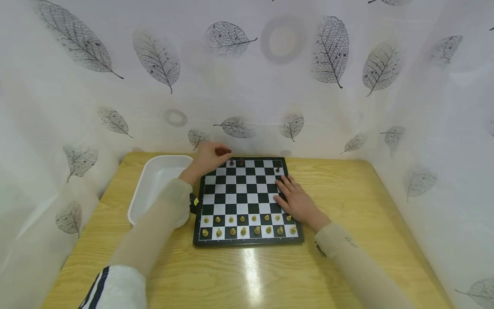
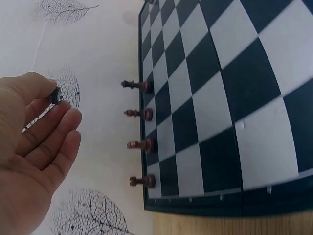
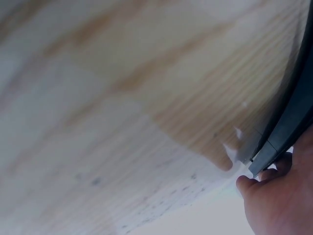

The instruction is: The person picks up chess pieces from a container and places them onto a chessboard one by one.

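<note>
My left hand [image 1: 208, 159] is over the far left part of the chessboard [image 1: 246, 198]. Between its thumb and fingers it pinches a dark chess piece [image 2: 55, 95], mostly covered, so its kind is unclear. In the left wrist view, a brown rook [image 2: 142, 181], knight [image 2: 141, 145], bishop [image 2: 138, 114] and a taller piece [image 2: 137, 85] line the board's far edge. Fingers extended, my right hand [image 1: 299, 204] rests on the board's right edge. A lone dark piece [image 1: 278, 169] stands near the far right corner. Two rows of gold pieces [image 1: 243, 231] occupy the near side.
A white plastic tub [image 1: 140, 193] stands left of the board, partly behind my left forearm. The wooden table [image 1: 339, 184] extends around both. A pale leaf-patterned curtain [image 1: 239, 86] rises just beyond the board and along both sides.
</note>
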`<state>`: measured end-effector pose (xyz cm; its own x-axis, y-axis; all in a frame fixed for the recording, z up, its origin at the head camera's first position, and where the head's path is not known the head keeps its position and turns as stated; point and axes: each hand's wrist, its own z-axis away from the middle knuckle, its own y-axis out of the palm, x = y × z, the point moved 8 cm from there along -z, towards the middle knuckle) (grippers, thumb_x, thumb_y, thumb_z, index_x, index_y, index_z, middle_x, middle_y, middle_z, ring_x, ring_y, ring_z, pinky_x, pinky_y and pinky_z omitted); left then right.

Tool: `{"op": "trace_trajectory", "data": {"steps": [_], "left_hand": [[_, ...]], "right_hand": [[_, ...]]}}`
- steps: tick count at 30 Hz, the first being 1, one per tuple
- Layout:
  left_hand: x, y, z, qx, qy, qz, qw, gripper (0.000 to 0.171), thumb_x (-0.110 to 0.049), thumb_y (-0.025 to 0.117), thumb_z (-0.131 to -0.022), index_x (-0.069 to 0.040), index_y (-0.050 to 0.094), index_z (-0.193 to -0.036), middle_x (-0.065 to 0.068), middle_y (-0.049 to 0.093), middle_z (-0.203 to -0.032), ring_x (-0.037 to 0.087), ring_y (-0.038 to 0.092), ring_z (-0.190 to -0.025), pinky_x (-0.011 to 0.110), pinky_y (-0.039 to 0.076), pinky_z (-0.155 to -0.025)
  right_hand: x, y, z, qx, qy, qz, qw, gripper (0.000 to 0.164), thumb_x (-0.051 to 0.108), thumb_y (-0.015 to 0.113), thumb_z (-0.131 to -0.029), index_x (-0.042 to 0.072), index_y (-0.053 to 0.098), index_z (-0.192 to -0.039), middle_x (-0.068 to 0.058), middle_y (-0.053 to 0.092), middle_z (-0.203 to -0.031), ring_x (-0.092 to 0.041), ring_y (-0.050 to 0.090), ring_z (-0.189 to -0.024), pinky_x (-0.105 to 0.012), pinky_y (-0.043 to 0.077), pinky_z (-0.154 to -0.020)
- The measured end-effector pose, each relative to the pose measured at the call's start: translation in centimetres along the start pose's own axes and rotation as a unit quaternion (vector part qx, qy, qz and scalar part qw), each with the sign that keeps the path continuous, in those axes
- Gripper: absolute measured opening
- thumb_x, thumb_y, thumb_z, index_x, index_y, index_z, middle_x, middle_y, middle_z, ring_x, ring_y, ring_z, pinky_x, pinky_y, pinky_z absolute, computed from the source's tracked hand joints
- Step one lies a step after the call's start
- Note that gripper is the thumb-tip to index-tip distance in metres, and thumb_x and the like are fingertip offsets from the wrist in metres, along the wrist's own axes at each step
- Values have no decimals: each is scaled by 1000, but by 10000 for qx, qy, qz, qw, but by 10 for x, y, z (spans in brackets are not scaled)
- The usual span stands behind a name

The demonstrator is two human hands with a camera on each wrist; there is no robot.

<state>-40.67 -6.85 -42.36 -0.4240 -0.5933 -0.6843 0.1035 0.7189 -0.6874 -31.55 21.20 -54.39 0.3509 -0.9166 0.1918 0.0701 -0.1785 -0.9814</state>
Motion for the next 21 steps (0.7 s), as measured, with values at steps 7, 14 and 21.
{"op": "trace_trajectory", "data": {"steps": [7, 14, 21], "left_hand": [[-10, 23, -9, 206, -312, 268, 9989, 29, -22, 69, -100, -4, 75, -122, 14, 77, -117, 30, 72, -105, 44, 61, -91], [-16, 48, -22, 334, -295, 187, 9988, 27, -20, 70, -100, -3, 75, -121, 15, 76, -116, 30, 71, -105, 43, 60, -90], [-18, 70, -40, 429, -254, 346, 9982, 28, -24, 69, -102, -7, 77, -122, 12, 77, -114, 28, 70, -102, 42, 60, -86]], "right_hand": [[0, 0, 0, 7, 18, 4, 10000, 73, 56, 38, -111, 12, 28, -167, -15, 18, -176, -38, 11, -165, -55, 21, -132], [0, 0, 1, -76, -4, -66, 9999, 72, 56, 38, -111, 12, 29, -167, -15, 20, -176, -39, 12, -164, -55, 21, -132], [0, -1, 1, -94, -1, -11, 10000, 73, 58, 37, -110, 12, 30, -167, -15, 21, -176, -39, 13, -164, -54, 22, -132]]}}
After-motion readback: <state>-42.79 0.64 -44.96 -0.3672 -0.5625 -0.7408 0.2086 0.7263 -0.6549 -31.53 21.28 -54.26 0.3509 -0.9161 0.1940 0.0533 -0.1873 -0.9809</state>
